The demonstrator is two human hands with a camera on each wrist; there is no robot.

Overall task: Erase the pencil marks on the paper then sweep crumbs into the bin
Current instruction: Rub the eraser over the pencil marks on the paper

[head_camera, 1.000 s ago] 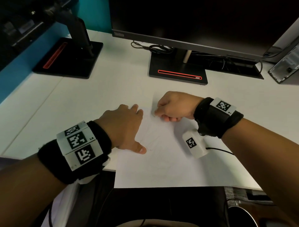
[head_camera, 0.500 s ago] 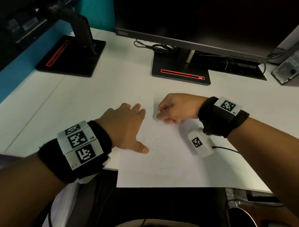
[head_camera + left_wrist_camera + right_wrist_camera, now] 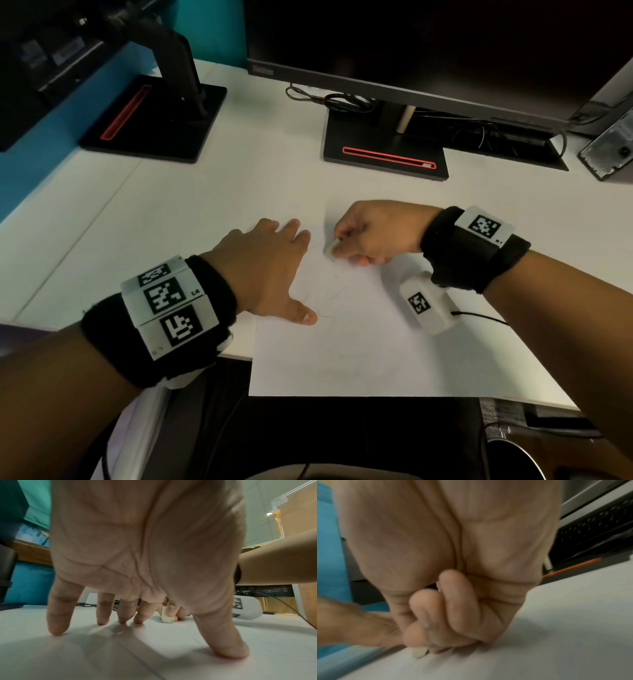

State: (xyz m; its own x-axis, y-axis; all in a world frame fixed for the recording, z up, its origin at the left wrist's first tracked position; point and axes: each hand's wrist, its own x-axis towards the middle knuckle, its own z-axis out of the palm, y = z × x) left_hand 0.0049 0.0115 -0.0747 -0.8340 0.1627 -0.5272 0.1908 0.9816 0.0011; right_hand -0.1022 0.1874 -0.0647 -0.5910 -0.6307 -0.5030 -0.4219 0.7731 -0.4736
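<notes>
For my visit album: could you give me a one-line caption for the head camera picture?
Left hand presses the paper flat while the right hand rubs a white eraser over faint pencil marks.

Left hand (image 3: 145,550) splayed on paper (image 3: 171,662); beyond, pinched white eraser (image 3: 166,616).

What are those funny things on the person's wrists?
Each bare forearm wears a fuzzy black wristband with white blocks printed with black-and-white square codes. The left wrist shows three codes in a row. A rounded white camera pod hangs under the right wrist, with a thin black cable. No sleeves show.
</notes>
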